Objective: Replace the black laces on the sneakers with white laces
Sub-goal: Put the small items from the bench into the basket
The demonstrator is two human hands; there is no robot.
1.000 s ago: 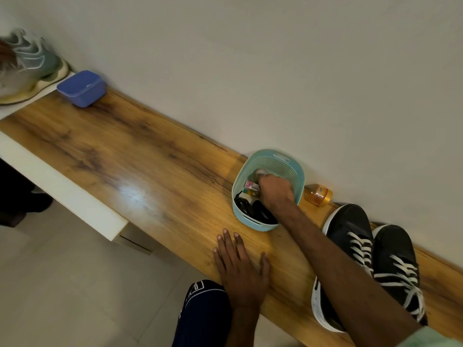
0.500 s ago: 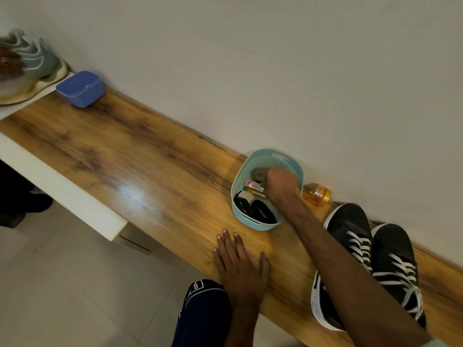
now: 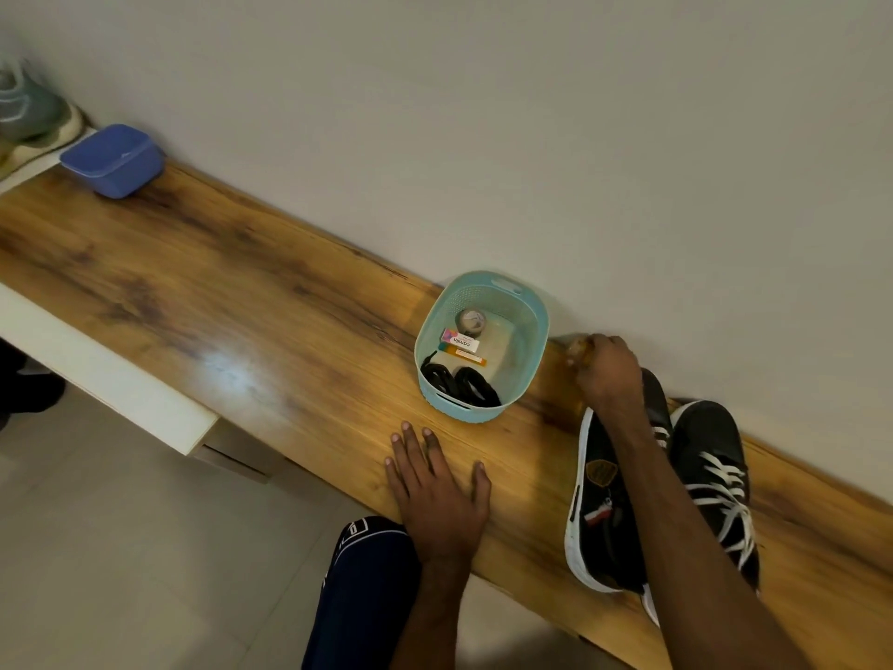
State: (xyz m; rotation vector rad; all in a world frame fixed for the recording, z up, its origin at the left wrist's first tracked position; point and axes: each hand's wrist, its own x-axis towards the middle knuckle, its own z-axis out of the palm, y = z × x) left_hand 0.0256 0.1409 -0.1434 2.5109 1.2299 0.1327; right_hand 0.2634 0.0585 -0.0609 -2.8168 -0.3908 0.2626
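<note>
Both sneakers (image 3: 703,437) stand on the tabletop (image 3: 217,307) against the wall, already threaded with white laces (image 3: 720,486), while the black laces (image 3: 459,384) lie coiled in the teal basket (image 3: 483,413). The swap itself looks done, and this seems to be tidying up.

The right hand (image 3: 606,369) reaches across the nearer sneaker, its fingers curled over a small amber bottle (image 3: 575,348) wedged between basket, wall and shoe toe. It appears to be gripping it, though the bottle is mostly hidden. A straight lift would suit best, since the basket rim and the toe crowd either side.

The left hand (image 3: 437,486) lies flat on the tabletop edge, fingers spread, holding nothing. An eraser box (image 3: 460,339) and a tape roll (image 3: 472,321) share the basket. Far off sit a blue box (image 3: 113,159) and a grey-green shoe (image 3: 29,108).
</note>
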